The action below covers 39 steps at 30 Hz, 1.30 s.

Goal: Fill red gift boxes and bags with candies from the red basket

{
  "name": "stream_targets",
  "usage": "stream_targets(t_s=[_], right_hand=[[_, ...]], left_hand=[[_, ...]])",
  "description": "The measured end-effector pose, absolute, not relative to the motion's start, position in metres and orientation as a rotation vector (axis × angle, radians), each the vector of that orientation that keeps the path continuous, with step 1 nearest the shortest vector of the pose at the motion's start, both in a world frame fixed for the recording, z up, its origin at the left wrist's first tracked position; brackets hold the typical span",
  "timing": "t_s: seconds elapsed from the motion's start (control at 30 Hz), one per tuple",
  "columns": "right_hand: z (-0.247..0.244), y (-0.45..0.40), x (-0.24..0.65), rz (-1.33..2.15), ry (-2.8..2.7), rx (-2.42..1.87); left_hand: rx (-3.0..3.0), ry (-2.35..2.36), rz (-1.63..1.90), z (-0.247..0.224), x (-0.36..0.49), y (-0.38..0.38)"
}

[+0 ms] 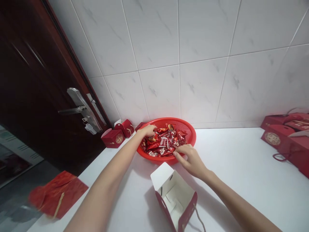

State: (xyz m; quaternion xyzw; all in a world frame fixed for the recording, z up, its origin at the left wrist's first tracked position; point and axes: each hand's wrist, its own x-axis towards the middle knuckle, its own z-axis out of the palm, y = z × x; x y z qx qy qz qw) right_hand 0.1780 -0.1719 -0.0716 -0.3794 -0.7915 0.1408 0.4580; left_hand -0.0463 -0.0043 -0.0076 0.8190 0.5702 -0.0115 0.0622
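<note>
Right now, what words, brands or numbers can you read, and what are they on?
No text is clear enough to quote.
Wrappers in the red basket: printed, too small and blurred to read.
Emblems on the left box and right box: no readable lettering.

Looks like a room in a home: marble-patterned wall tiles (202, 87) and a dark wooden door (36, 71) with keys (86, 120).

Dark door (29, 74), tiled wall (159, 35) behind white table (231, 154).
Door stood at left, metal lever handle (72, 110) on it, keys (90, 129) hung below lever; wall tiles were pale with grey veining.
</note>
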Motion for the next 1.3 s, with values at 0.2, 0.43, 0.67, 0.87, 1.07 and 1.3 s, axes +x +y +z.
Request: stream_targets(t_s=[0.2, 0.43, 0.67, 0.87, 1.07, 1.3], right_hand=[[-0.072, -0.173, 0.175, 0.346, -1.943, -0.945], [-0.071, -0.172, 0.175, 0.332, -1.960, -0.974], [-0.069, -0.171, 0.176, 0.396, -1.946, -0.972], [-0.067, -0.172, 0.175, 0.420, -1.950, -0.966], [-0.067, -0.172, 0.175, 0.417, -1.953, -0.969], [-0.067, -0.172, 0.175, 0.380, -1.970, -0.982]], left_hand=[[2.328, 1.753, -0.212, -0.024, -0.030, 0.017], [2.081, 1.555, -0.156, -0.018, -0.042, 0.009], [1.967, 1.227, 0.272, 0.001, -0.039, -0.021], [2.096, 1.433, 0.487, 0.002, -0.039, -0.019], [2.224, 1.774, 0.393, 0.002, -0.047, -0.013], [2.436, 1.689, 0.173, 0.000, -0.016, -0.023]])
